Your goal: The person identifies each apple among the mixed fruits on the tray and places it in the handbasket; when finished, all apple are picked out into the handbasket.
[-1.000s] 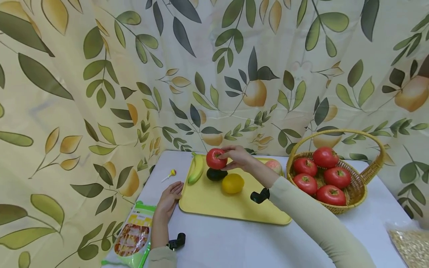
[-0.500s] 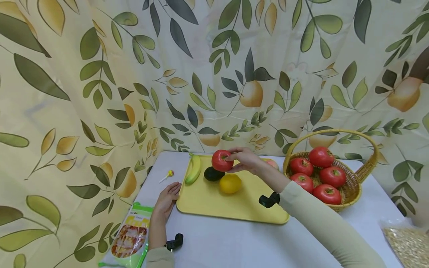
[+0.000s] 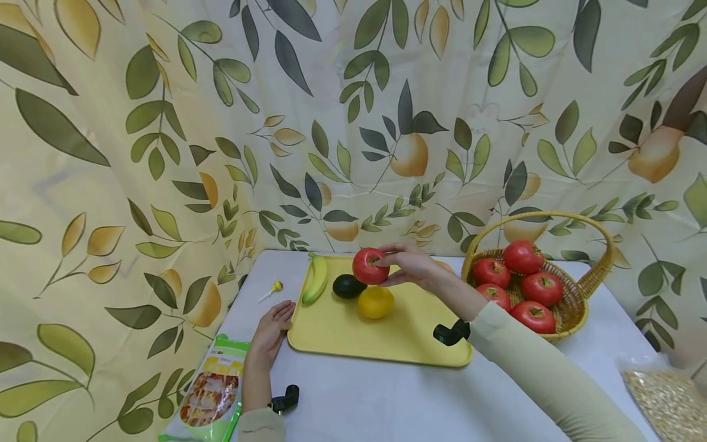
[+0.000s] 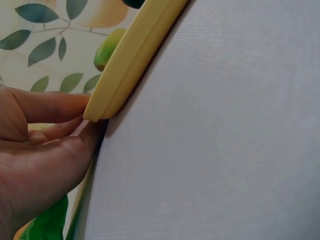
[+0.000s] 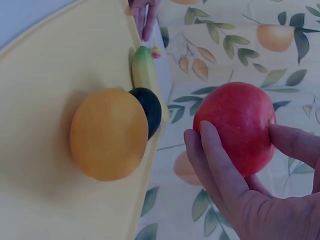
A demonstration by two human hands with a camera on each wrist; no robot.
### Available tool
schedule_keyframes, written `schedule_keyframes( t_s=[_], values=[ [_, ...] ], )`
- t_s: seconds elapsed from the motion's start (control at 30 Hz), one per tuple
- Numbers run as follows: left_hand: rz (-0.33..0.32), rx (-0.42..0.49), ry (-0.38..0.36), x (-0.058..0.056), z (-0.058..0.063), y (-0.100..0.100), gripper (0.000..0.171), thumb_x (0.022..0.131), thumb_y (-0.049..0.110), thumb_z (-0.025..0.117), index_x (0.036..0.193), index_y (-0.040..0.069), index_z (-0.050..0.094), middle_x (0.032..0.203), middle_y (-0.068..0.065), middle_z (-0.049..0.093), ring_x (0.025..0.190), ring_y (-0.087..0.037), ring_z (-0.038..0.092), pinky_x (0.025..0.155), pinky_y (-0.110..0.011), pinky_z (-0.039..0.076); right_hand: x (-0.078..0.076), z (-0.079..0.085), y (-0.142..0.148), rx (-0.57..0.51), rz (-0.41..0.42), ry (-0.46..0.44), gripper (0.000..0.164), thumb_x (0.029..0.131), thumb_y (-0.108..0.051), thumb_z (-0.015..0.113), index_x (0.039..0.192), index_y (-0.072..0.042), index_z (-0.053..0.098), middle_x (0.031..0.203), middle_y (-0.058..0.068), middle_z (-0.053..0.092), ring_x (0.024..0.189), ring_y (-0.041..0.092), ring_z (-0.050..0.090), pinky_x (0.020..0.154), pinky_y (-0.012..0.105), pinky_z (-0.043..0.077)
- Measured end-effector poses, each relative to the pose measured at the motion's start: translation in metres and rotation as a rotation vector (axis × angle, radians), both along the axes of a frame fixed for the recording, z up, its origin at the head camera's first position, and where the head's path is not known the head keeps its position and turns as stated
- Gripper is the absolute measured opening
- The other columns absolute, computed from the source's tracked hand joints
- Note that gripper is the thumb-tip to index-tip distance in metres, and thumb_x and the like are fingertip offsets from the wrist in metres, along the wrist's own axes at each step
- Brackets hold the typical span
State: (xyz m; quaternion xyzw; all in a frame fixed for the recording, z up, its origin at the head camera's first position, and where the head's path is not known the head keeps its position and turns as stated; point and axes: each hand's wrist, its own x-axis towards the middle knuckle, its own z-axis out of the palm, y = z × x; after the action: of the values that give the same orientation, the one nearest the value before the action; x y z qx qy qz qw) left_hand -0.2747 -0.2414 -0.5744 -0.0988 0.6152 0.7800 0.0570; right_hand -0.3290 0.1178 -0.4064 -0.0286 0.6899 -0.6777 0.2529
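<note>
My right hand [image 3: 411, 267] holds a red apple [image 3: 369, 266] above the yellow tray [image 3: 331, 344]. In the right wrist view the thumb and fingertips [image 5: 210, 132] grip opposite sides of the apple. On the tray lie a yellow lemon [image 3: 376, 302], a dark avocado [image 3: 348, 286] and a banana [image 3: 315, 281]. A pinkish fruit [image 3: 444, 266] at the back right is mostly hidden behind the right arm. My left hand [image 3: 272, 328] rests at the tray's left edge. In the left wrist view its fairly straight fingers [image 4: 65, 107] touch the tray's corner rim.
A wicker basket [image 3: 580, 319] with several red apples stands right of the tray. A lollipop [image 3: 276, 287] lies left of it. A green-edged food bag [image 3: 212, 390] lies near the left forearm, and a bag of oats-like flakes [image 3: 665, 399] at the right. A patterned curtain [image 3: 359, 153] hangs behind the table.
My right hand has carried the apple to the right, away from the banana and from over the avocado, toward the lemon. My left hand has stayed at the tray edge. The head view has shifted slightly.
</note>
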Motion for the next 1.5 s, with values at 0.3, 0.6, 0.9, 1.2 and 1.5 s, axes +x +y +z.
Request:
schedule_keyframes(
  t_s=[0.3, 0.6, 0.9, 1.2, 1.5],
  values=[
    [-0.001, -0.001, -0.013, 0.001, 0.000, 0.000, 0.068, 0.092, -0.024, 0.042, 0.157, -0.008, 0.032, 0.161, -0.030, 0.035, 0.153, -0.038, 0.033, 0.125, -0.044, 0.031, 0.008, 0.005, 0.008, 0.013, 0.002, -0.013, 0.062, 0.097, -0.006, 0.068, 0.154, -0.003, 0.042, 0.150, 0.025, 0.043, 0.109, 0.050, 0.070, 0.095, 0.053, 0.058],
    [-0.006, -0.005, -0.019, 0.001, 0.002, 0.000, 0.068, 0.092, -0.024, 0.042, 0.158, -0.008, 0.031, 0.162, -0.029, 0.034, 0.153, -0.038, 0.032, 0.125, -0.044, 0.030, 0.016, 0.008, 0.026, 0.027, -0.012, 0.000, 0.062, 0.098, -0.006, 0.067, 0.154, -0.001, 0.042, 0.148, 0.028, 0.045, 0.107, 0.050, 0.071, 0.096, 0.054, 0.057],
    [-0.013, -0.014, -0.002, 0.002, 0.000, -0.001, 0.069, 0.092, -0.024, 0.042, 0.158, -0.008, 0.029, 0.162, -0.030, 0.032, 0.154, -0.038, 0.031, 0.125, -0.044, 0.029, 0.025, 0.009, 0.047, 0.007, -0.022, 0.003, 0.062, 0.099, -0.006, 0.066, 0.154, 0.001, 0.039, 0.147, 0.029, 0.045, 0.109, 0.049, 0.070, 0.098, 0.056, 0.055],
    [-0.020, -0.012, -0.007, 0.004, 0.001, -0.001, 0.068, 0.093, -0.023, 0.041, 0.158, -0.009, 0.028, 0.163, -0.030, 0.031, 0.154, -0.038, 0.030, 0.126, -0.044, 0.029, 0.030, 0.013, 0.064, 0.006, -0.042, 0.010, 0.064, 0.098, -0.006, 0.068, 0.156, 0.000, 0.039, 0.148, 0.028, 0.047, 0.099, 0.040, 0.075, 0.096, 0.056, 0.056],
    [-0.021, -0.014, -0.010, 0.003, 0.001, 0.000, 0.068, 0.094, -0.023, 0.040, 0.159, -0.008, 0.028, 0.163, -0.029, 0.031, 0.154, -0.037, 0.030, 0.125, -0.043, 0.029, 0.037, 0.016, 0.082, 0.028, -0.043, 0.019, 0.064, 0.098, -0.006, 0.069, 0.156, -0.002, 0.041, 0.150, 0.027, 0.045, 0.102, 0.042, 0.073, 0.090, 0.052, 0.061]
  ],
)
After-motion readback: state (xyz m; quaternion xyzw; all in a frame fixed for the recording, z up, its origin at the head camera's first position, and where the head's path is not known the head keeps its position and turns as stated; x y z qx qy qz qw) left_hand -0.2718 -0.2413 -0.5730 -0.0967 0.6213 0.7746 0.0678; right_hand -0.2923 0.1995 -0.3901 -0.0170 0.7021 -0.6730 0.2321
